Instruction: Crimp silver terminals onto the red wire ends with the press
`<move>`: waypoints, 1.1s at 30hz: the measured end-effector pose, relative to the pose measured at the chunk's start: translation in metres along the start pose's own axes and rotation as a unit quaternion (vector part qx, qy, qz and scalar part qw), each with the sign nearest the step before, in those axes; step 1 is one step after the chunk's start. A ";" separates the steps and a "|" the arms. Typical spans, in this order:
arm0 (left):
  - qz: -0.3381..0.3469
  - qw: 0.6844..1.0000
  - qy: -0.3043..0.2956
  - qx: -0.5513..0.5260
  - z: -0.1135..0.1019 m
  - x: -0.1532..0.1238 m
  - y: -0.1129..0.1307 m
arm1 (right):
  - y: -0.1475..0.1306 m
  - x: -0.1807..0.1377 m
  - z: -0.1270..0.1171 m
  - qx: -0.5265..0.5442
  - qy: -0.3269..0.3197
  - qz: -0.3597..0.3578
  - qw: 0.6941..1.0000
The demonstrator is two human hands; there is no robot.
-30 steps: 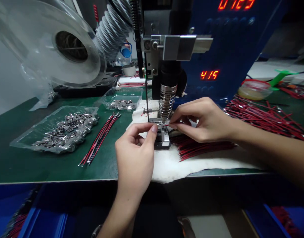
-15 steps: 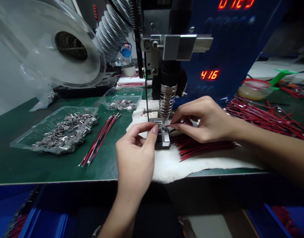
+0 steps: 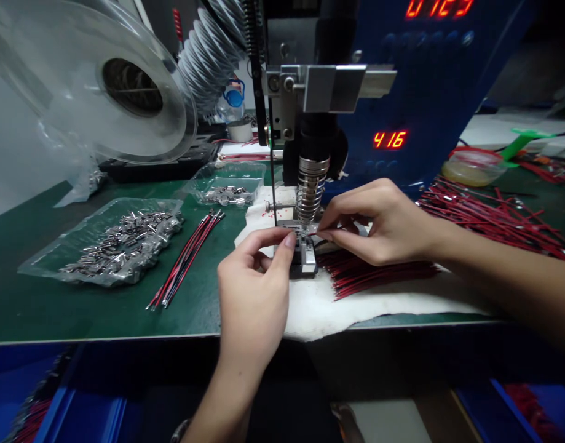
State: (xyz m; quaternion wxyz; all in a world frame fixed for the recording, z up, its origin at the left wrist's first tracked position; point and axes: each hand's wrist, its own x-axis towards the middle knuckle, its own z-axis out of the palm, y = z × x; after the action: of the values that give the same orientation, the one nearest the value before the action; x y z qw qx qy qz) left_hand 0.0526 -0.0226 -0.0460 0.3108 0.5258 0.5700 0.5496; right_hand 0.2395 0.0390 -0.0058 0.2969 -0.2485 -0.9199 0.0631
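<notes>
At the small metal fixture [image 3: 307, 258] under the machine's spring-wrapped soldering head [image 3: 312, 184], both of my hands meet from either side. My left hand [image 3: 254, 289] pinches at the fixture's left edge with thumb and forefinger; whatever is between them is hidden. From the right, my right hand [image 3: 374, 224] has a red wire pinched between thumb and forefinger, its end pointing into the fixture beneath the tip. Below that hand, a bundle of red and black wires [image 3: 356, 277] lies on a white cloth [image 3: 319, 317].
Left of my hands are a clear tray [image 3: 42, 264] of small metal parts, a smaller tray [image 3: 197, 181] and a row of finished-looking wires [image 3: 183, 264]. A large clear reel [image 3: 181, 117] hangs upper left. More red wires [image 3: 485, 215] are piled right of the blue machine [image 3: 430, 92].
My left hand has shifted very slightly to the right. My right hand and the wire stay in the same place at the fixture.
</notes>
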 end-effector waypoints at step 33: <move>-0.002 1.000 -0.005 -0.008 0.002 -0.001 0.004 | -0.001 0.000 -0.001 -0.003 -0.004 -0.016 1.000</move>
State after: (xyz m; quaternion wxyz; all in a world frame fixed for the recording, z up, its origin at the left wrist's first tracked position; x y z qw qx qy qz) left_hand 0.0557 -0.0232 -0.0426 0.3192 0.5249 0.5653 0.5505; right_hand 0.2402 0.0381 -0.0048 0.2931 -0.2347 -0.9251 0.0569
